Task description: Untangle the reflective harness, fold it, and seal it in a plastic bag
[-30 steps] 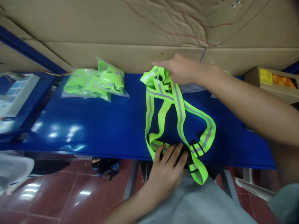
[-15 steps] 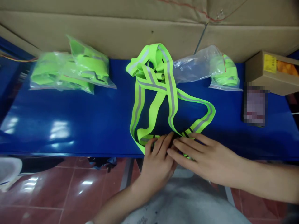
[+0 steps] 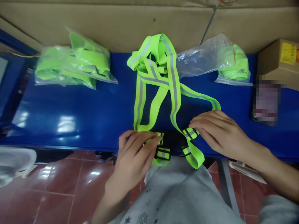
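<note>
A neon-yellow reflective strap harness [image 3: 173, 79] with a grey stripe lies in loops on the blue table [image 3: 98, 109], its lower ends at the front edge. My left hand [image 3: 137, 152] is closed around the strap end at the lower left, beside a black buckle [image 3: 163, 153]. At the right, my right hand [image 3: 217, 129] pinches the strap near a second black buckle [image 3: 191, 133]. A short strap loop [image 3: 197, 157] hangs over the edge between the hands. My fingertips partly hide the webbing they grip.
Clear bags of folded neon straps [image 3: 70, 67] lie at the back left, and another bag [image 3: 233, 67] at the back right. A small cardboard box [image 3: 268, 67] and a blurred-out phone-like object [image 3: 266, 102] are at the right. Large cartons [image 3: 93, 25] stand behind.
My hands, close together at the strap's middle before, have moved apart to left and right. The buckled strap ends between them now show. The view has shifted slightly.
</note>
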Tool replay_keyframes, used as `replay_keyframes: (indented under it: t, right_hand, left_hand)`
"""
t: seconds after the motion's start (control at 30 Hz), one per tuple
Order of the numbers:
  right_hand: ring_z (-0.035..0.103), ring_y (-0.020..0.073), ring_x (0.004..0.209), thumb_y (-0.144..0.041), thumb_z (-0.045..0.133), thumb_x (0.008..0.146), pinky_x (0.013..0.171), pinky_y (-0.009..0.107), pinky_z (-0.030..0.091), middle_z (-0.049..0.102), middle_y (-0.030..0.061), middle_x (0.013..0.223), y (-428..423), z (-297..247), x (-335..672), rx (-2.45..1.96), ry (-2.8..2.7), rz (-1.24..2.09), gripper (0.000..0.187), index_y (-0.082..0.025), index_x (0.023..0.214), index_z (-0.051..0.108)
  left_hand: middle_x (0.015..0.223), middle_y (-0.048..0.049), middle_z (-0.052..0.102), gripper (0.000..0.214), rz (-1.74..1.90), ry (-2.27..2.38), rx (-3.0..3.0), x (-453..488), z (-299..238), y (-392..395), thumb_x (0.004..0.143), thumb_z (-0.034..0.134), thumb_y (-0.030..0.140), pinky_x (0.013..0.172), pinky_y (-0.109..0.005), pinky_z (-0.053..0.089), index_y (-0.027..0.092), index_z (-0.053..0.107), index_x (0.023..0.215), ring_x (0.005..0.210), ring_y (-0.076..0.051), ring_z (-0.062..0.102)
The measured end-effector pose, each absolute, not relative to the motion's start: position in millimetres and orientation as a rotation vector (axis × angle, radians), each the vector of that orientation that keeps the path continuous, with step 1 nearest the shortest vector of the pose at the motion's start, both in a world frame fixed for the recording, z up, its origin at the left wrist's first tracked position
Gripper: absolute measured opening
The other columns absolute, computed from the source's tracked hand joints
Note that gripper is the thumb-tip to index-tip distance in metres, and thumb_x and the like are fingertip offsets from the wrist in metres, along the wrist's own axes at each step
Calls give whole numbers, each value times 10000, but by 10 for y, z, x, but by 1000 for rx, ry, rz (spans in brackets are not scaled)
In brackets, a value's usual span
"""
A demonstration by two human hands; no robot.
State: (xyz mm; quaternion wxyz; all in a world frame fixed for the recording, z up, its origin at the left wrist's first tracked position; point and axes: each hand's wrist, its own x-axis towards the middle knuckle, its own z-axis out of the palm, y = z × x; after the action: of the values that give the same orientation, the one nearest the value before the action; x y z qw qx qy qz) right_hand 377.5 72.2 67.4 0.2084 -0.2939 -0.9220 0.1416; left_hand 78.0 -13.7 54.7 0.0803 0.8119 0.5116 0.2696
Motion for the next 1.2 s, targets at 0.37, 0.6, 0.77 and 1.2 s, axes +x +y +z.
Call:
replay_keyframes:
  t: [0.37, 0.6, 0.77, 1.2]
  right_hand:
    - [652, 273, 1174, -478, 642, 1057, 1033, 426, 471, 716, 119, 1289, 749, 382, 3832, -742, -2720, 530, 428, -171, 1354, 667]
    - [654, 262, 1198, -407, 631, 1072, 1060, 431, 474, 726, 129, 1299, 713, 290, 3855, -774, -2655, 542, 387, -163, 1372, 668]
    - [692, 260, 1157, -364, 668, 1054, 1037, 426, 496, 757, 133, 1265, 742, 329, 3862, -715, -2683, 456, 360, -144, 1337, 704]
    - [706, 277, 1116, -378, 650, 1062, 1055, 445, 491, 774, 132, 1215, 767, 393, 3935, -700, -2780, 233, 340, -132, 1284, 728]
  left_hand:
    - [1228, -67, 736, 225, 501, 1481, 2474, 776, 495, -112, 1093, 579, 162, 1034, -433, 357, 193, 694, 1284, 1088, -228, 701]
    - [1219, -103, 667, 362, 313, 1454, 2524, 738, 504, -8, 1116, 557, 322, 1012, -418, 358, 199, 647, 1444, 1132, -245, 665]
    - [1192, -124, 633, 333, 276, 1399, 2639, 678, 524, 74, 1112, 554, 325, 925, -411, 382, 180, 681, 1384, 1130, -284, 609]
    - [1235, -166, 636, 293, 231, 1390, 2737, 525, 582, 98, 1054, 651, 290, 989, -555, 380, 168, 694, 1317, 1162, -370, 596]
